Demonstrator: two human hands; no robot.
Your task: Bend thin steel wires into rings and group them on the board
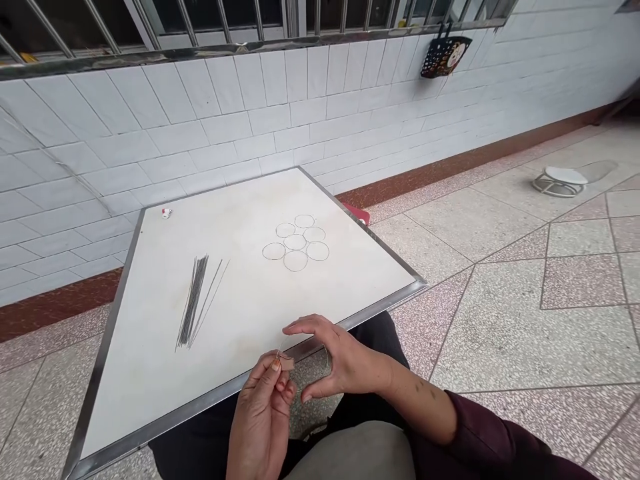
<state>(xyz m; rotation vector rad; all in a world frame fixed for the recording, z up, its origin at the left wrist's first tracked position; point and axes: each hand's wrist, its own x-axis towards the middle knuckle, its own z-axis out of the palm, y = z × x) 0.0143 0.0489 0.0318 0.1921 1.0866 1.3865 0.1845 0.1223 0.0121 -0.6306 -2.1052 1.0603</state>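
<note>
Near the table's front edge, my left hand [265, 407] pinches a thin wire loop [329, 360] together with a small brownish piece [287, 363] at its fingertips. To its right is my right hand [340, 360], thumb and fingers spread wide around the loop's right side. Several thin wire rings [295, 242] lie in a cluster on the white table [240, 207], right of its middle. A bundle of straight dark wires [195, 300] rests on the left part, with a few loose ones beside it.
A small white and red object [167, 213] sits at the table's far left corner. Behind the table stands a white tiled wall [220, 120] with barred windows and a hanging dark bag [443, 57]. A low white stool [560, 181] is on the floor at right.
</note>
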